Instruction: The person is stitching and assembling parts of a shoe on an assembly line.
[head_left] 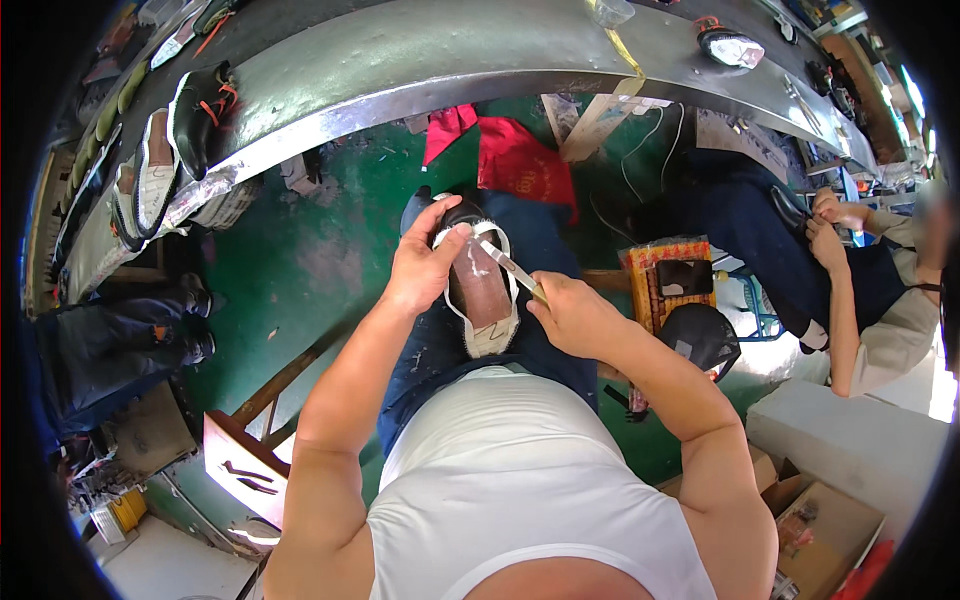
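In my lap lies a shoe upper (481, 285), bottom side up, with a brown insole framed by a pale, folded edge. The end farther from me is black. Around that far end my left hand (428, 258) is closed, with the thumb pressed on the pale edge. My right hand (575, 312) grips a slim knife-like tool (516, 268) with a flat silvery front and a pale handle. Its tip rests at or just above the insole's far part, next to my left thumb. A whitish streak runs over the brown surface there.
Ahead stretches a long metal-topped bench (400, 62), with several shoes (196, 118) at its left and another shoe (730, 47) at the right. Red cloth (525, 158) hangs below. A black cap (702, 338) is at my right; a co-worker (880, 300) sits beyond. A wooden stool (240, 462) stands left.
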